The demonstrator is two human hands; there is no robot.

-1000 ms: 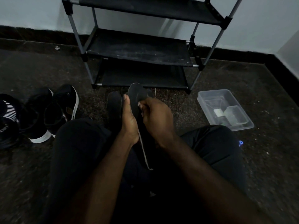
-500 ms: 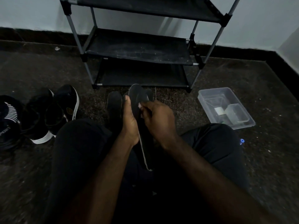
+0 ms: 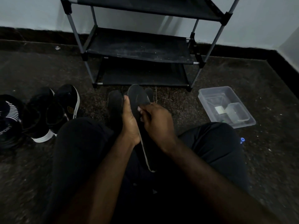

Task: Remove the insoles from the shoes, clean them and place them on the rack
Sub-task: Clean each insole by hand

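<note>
I hold a dark insole (image 3: 137,97) upright over my lap, its toe pointing toward the rack. My left hand (image 3: 130,122) grips its left edge with the thumb along the side. My right hand (image 3: 156,120) pinches something small and pale against the insole's face; what it is I cannot tell. Two more dark insoles lie on the floor just beyond, one (image 3: 114,102) to the left and one (image 3: 149,93) partly hidden behind the held one. The black shoe rack (image 3: 139,47) stands against the wall ahead. Black shoes with white soles (image 3: 53,110) sit at the left.
A clear plastic tub (image 3: 226,105) holding a smaller clear container and a pale block sits on the floor at the right. More dark footwear (image 3: 9,120) lies at the far left. My legs in black trousers fill the foreground. Dark speckled floor surrounds the rack.
My right hand has slid slightly along the insole's face. The left hand keeps the same grip and the insole stays in place.
</note>
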